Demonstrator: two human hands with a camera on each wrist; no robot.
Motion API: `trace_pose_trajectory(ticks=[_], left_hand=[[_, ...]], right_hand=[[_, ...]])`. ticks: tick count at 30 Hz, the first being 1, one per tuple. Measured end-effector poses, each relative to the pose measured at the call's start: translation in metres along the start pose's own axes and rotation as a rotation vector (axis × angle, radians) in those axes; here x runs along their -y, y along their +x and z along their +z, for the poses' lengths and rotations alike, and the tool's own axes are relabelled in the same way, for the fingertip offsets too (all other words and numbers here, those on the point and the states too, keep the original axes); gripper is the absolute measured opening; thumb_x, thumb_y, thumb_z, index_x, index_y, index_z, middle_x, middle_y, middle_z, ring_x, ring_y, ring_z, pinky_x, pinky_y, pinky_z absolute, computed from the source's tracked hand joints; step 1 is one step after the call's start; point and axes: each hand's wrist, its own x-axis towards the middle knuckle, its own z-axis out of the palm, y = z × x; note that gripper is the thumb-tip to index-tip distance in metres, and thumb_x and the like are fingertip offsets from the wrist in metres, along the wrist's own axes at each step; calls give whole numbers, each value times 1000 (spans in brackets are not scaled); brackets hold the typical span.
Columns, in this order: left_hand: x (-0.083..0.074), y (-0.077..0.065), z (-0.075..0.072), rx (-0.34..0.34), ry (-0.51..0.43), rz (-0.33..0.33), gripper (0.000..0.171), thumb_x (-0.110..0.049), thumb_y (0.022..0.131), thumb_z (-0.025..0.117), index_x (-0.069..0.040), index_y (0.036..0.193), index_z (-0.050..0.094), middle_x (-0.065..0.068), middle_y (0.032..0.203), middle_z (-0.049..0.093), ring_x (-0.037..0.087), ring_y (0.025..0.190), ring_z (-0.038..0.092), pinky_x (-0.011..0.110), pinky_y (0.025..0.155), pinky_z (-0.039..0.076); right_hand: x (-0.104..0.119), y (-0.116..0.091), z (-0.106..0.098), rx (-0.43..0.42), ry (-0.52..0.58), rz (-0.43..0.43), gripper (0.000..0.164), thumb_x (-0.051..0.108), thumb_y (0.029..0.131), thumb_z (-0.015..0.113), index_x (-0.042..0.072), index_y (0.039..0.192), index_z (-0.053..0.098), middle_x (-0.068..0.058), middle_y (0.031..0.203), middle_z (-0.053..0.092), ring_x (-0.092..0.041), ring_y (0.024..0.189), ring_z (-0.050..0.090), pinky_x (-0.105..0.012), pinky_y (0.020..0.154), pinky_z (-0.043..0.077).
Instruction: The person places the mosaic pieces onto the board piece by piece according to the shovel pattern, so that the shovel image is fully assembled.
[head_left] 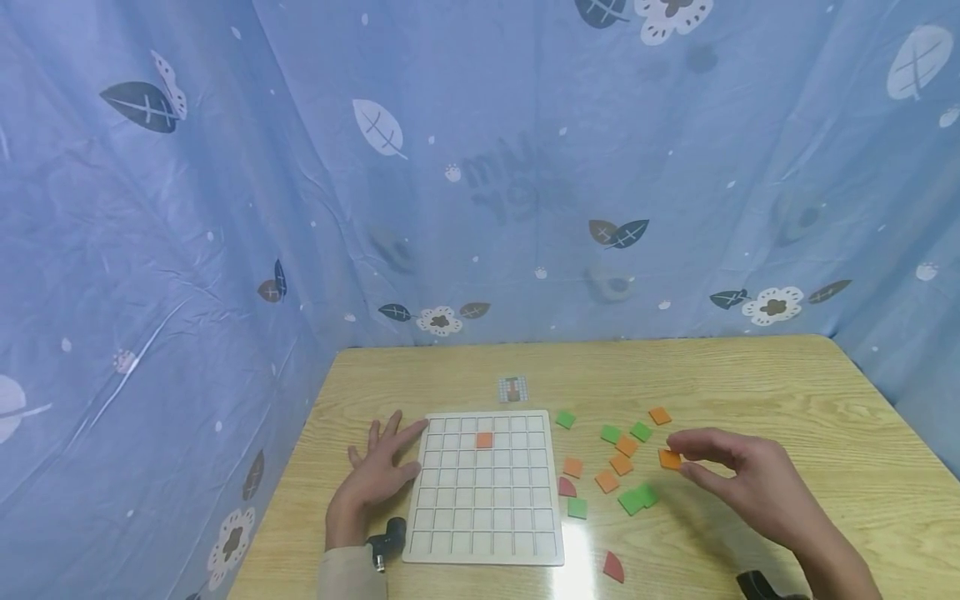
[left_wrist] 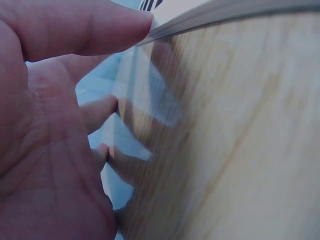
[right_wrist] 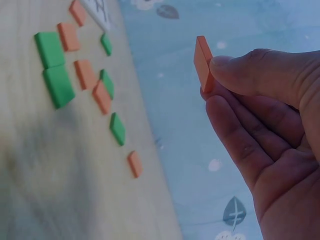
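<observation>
My right hand (head_left: 750, 475) pinches an orange square tile (head_left: 670, 459) between thumb and fingertips, raised over the right side of the table. In the right wrist view the same tile (right_wrist: 202, 64) stands out past the thumb. My left hand (head_left: 381, 468) lies at the left edge of a white grid board (head_left: 487, 492), fingers spread, thumb and index fingertip at the rim. The left wrist view shows the thumb (left_wrist: 90, 30) by the board's edge and other fingertips on the wood. One orange tile (head_left: 484, 440) sits in a cell near the board's top.
Right of the board lie several loose orange tiles (head_left: 607, 481), several green tiles (head_left: 632, 502) and two red quarter-round pieces (head_left: 613, 567). A small picture card (head_left: 513, 389) lies beyond the board. Blue patterned curtains (head_left: 465, 208) close off the table's back and sides.
</observation>
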Motion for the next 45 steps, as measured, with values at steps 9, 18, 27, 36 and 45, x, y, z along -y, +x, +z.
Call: trace_pose_trajectory(ticks=[9,18,27,36,45], left_hand=[[-1,0,0,-3,-7,3,69,-11,95,70,-27,161,57,22,183,13,57,167,-10,89,117,-21],[0,-1,2,-25,-19,29,70,-12,93,70,-24,160,58,27,181,16,61,165,-7,90,115,-20],[1,0,0,1,-5,-4,70,-12,95,72,-27,161,57,23,183,13,58,167,-10,89,116,-21],[0,0,-1,4,-5,-2,69,-11,96,71,-25,161,57,23,183,13,58,166,-10,89,116,-22],[2,1,1,3,-6,-3,69,-11,96,71,-26,161,57,23,183,12,57,167,-11,88,116,-22]], right_hand=[[14,15,3,-8,32,-76,37,4,88,89,26,117,83,6,112,84,13,109,70,-4,87,55],[24,31,9,1,72,-99,34,5,90,88,22,119,83,5,114,84,8,107,74,-5,89,56],[34,47,20,7,129,-120,34,2,91,86,19,119,83,4,116,84,7,111,73,-8,93,57],[44,56,27,1,128,-158,34,4,91,86,22,120,83,6,116,84,4,111,74,-11,92,59],[52,75,30,21,123,-210,30,5,94,84,21,120,83,8,116,84,0,113,75,-10,96,57]])
